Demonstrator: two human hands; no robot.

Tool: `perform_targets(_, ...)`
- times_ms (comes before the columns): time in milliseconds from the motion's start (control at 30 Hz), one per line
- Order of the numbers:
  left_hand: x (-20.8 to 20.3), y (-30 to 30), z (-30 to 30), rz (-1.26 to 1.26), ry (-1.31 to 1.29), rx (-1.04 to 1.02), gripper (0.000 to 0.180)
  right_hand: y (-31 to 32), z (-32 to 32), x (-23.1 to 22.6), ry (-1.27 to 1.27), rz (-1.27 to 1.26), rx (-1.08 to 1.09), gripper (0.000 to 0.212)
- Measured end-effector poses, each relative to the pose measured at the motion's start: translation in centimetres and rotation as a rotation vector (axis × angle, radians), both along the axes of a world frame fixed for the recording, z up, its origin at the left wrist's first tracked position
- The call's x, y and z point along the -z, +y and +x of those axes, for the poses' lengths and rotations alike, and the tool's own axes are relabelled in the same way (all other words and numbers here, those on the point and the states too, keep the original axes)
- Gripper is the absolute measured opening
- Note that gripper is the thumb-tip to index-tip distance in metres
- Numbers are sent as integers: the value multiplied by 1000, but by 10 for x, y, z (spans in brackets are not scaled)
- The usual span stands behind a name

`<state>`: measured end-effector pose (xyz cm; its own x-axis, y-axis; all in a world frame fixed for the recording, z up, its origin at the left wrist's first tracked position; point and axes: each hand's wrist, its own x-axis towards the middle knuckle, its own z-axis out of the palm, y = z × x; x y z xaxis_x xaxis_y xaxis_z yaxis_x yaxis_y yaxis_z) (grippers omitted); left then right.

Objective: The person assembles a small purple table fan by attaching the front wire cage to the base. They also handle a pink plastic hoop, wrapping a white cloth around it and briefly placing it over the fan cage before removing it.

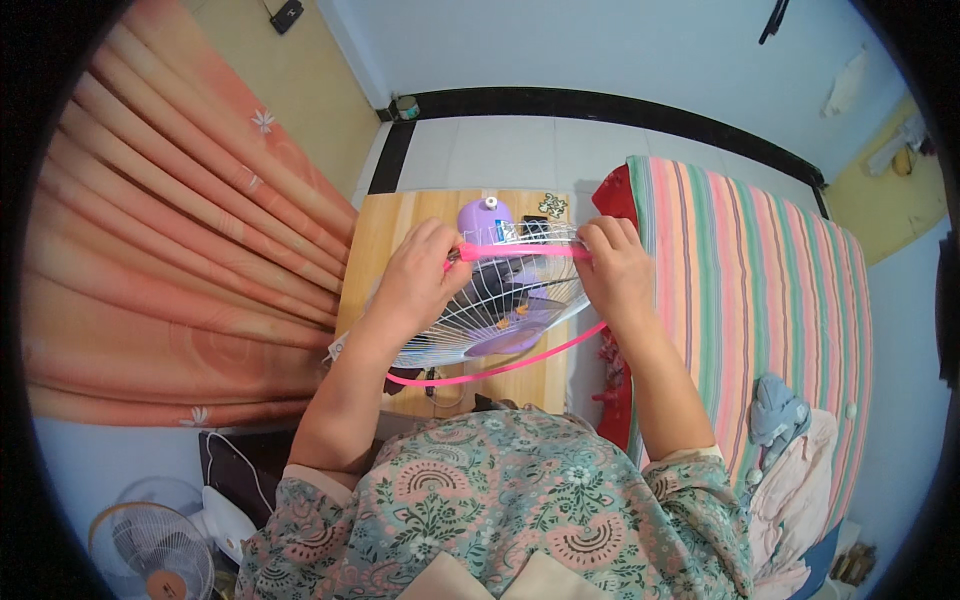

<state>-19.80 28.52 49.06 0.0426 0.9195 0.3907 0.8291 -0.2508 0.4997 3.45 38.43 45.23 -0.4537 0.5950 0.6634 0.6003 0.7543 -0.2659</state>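
Note:
A pink fan ring [525,250] lies loosely around the white wire fan grille [440,315], its near side sagging below the grille. My left hand [420,268] is closed on the ring's far side, beside a small dark clasp at its end. On the other side, my right hand [613,262] is closed round the same ring, its fingers at the grille's edge. Through the wires show a purple fan part [510,340] and dark shapes. Behind the grille stands the purple fan base [487,216] with a pale knob. My fingertips are partly hidden.
The fan rests on a light wooden table [385,215]. An orange curtain [190,280] hangs on the left. To the right is a bed with a striped sheet [740,290] and clothes [790,470]. Another fan [155,545] stands at lower left.

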Motion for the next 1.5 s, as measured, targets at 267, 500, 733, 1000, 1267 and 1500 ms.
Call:
perform_targets(267, -2, -6, -3, -10, -16, 47, 15, 5, 8, -8, 87, -309, -156, 18)
perform_targets(500, -7, -3, -9, -102, -43, 49, 17, 16, 11, -18, -18, -428, -242, 20)
perform_targets(733, -11, -3, -7, -105, 108, 2, 19, 10, 11, -32, -235, -215, -198, 24)
perform_targets(1000, -3, -2, -12, 43, 103, 56, 18, 10, 9, -42, -106, -261, -281, 33)
perform_targets(1267, -21, 0, -20, -167, -79, 133, 25, 28, 12, -43, -49, -636, -356, 18)
perform_targets(1500, -15, 2, -23, -203, -131, 171, 24, 20, 11, -45, -76, -551, -337, 18)
